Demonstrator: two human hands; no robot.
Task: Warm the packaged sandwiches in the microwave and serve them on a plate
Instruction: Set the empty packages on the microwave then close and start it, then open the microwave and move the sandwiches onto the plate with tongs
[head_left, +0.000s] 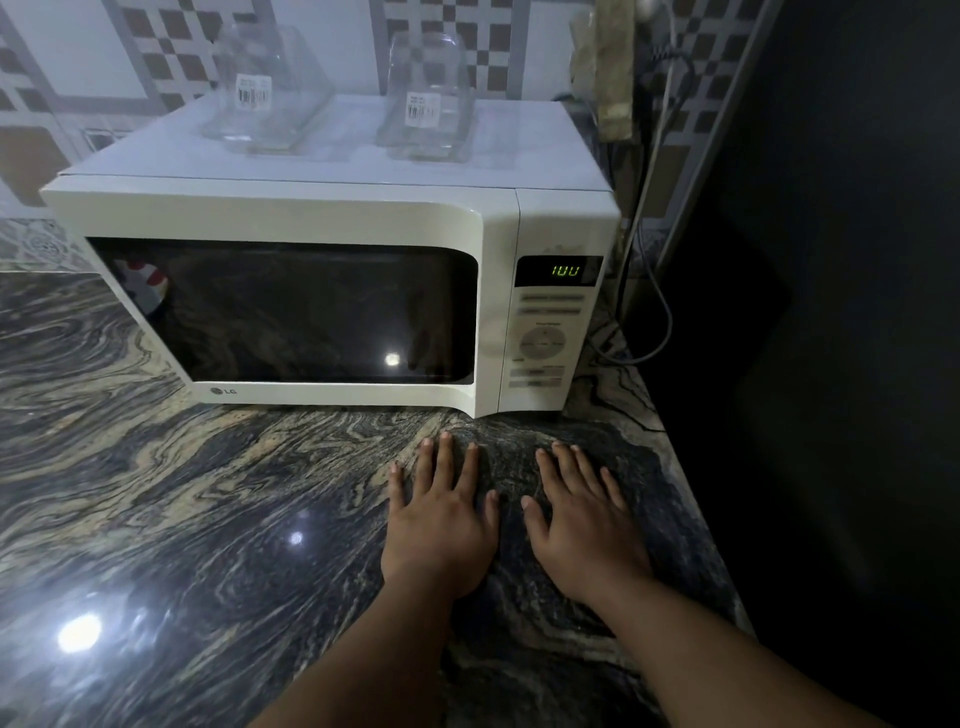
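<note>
Both hands lie flat on the worktop (208, 493), palms down, side by side and close but not touching. The left hand (441, 525) has its fingers spread wide, so its grip is fully open and holds nothing. The right hand (587, 525) is the same: fingers spread, grip open, nothing in it.

Just past the fingertips of both hands stands a white microwave (332, 218). Its door (291, 312) is shut. The door glass is dark, so you cannot tell if the sandwiches are inside. No sandwich packs or plate can be seen anywhere on the worktop.

Up and a little to the right of the right hand is the microwave's button panel. Its small screen (565, 270) glows with green numbers that look like 100, but they are a bit blurry.

On top of the microwave, far beyond both hands, sit two clear glass jars (426, 98) with white labels. To the right of the right hand is a dark wall, and grey cables (657, 312) hang down beside the microwave.
</note>
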